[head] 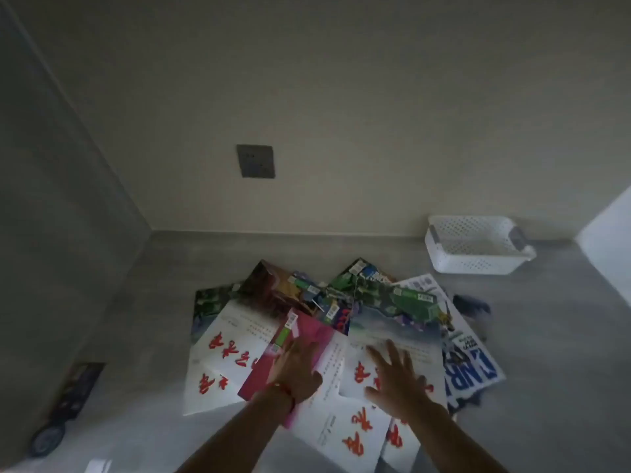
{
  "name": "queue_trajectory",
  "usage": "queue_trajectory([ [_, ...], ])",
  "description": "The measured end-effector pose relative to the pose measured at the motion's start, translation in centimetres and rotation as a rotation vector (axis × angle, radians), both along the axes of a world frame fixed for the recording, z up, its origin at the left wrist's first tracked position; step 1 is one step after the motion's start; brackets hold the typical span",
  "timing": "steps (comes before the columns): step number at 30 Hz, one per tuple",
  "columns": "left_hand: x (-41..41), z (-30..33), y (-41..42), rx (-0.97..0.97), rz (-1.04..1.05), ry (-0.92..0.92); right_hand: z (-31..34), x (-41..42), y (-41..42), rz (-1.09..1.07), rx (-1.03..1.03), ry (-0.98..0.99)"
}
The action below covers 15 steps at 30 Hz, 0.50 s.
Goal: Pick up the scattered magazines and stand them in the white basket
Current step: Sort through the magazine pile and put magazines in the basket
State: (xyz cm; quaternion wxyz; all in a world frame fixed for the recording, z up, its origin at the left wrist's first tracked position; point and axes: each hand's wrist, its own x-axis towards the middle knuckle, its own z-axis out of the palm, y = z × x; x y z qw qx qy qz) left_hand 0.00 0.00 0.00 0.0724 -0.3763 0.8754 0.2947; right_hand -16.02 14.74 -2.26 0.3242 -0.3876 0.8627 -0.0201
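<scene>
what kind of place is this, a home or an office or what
Most likely a sparsely furnished room in a home, seen at floor level. A plain wall with a dark wall socket meets a grey floor, where magazines lie scattered near a white basket.

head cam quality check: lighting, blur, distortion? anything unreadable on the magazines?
Head view: dim and flat, with no hard shadows or glare. Wide-angle bend shows at the wall corner and floor edges. The right hand is motion-smeared, the left hand less so. The white basket is soft but its perforations are visible. Red lettering on the white magazines stands out; the small print is illegible.
</scene>
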Motion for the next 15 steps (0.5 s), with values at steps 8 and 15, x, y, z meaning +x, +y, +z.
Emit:
queue_trajectory([
  [8, -5.7, -2.1, -2.1, 0.096, -0.368, -0.022, -2.3, 1.6, 1.1, 0.031, -0.009, 0.242],
  [15, -10.6, -1.4, -1.3, -0.052, -0.544, -0.064, -2.7, -3.2, 4.8, 0.320, -0.113, 0.322],
])
